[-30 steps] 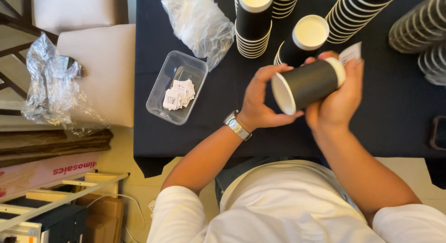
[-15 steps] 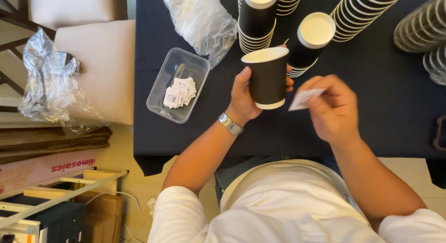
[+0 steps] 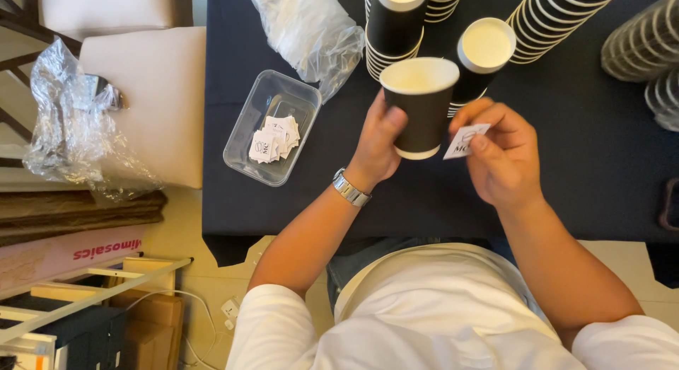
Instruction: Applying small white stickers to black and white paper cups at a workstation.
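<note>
My left hand (image 3: pixel 378 140) grips a black paper cup (image 3: pixel 421 108) with a white inside, held upright above the dark tablecloth (image 3: pixel 566 172). My right hand (image 3: pixel 502 158) pinches a small white sticker (image 3: pixel 463 140) right beside the cup's lower edge. A clear plastic tray (image 3: pixel 247 140) with several more white stickers (image 3: pixel 274 138) lies to the left of my left hand. Stacks of black cups (image 3: pixel 396 23) stand just behind the held cup, one stack (image 3: pixel 484 51) close to my right hand.
Long rows of nested cups (image 3: pixel 559 16) lie at the back right, more (image 3: pixel 640 44) at the far right. Crumpled clear plastic (image 3: pixel 311 30) lies behind the tray. A cream chair (image 3: pixel 152 94) with plastic wrap (image 3: pixel 71 129) stands left of the table.
The cup went from lying sideways in both hands to upright in my left hand alone. My right hand came off it holding a sticker, now close to the cup's side.
</note>
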